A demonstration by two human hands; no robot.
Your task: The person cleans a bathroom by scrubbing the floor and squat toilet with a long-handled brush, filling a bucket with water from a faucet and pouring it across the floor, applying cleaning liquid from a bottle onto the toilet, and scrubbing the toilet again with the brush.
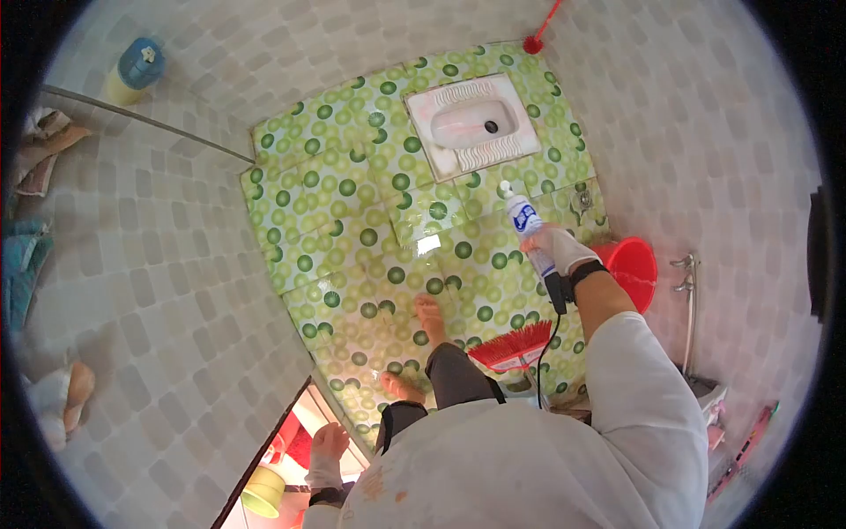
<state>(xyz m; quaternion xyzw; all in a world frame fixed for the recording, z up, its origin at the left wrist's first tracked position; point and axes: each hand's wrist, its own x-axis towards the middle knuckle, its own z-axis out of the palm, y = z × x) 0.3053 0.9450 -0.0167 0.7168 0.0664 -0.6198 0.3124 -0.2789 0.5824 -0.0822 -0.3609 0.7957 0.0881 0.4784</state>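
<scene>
My right hand (555,245), in a pale fingerless covering with a black wrist strap, is closed around a white cleaner bottle (524,216) with a blue label. The bottle's narrow tip points toward the squat toilet (476,123), a white pan with faint pinkish stains set in the floor. My left hand (329,445), also in a pale covering, is low by the doorway with nothing visible in it; its fingers look loosely bent and slightly apart. My bare feet stand on the green circle-patterned floor (361,256), which has shiny wet patches.
A red bucket (633,269) stands by the right wall, near a floor drain (582,201) and a wall tap (686,273). A red-bristled broom (511,346) lies near my legs. A red brush (533,44) leans in the far corner. A yellow bucket (263,491) shows through the doorway.
</scene>
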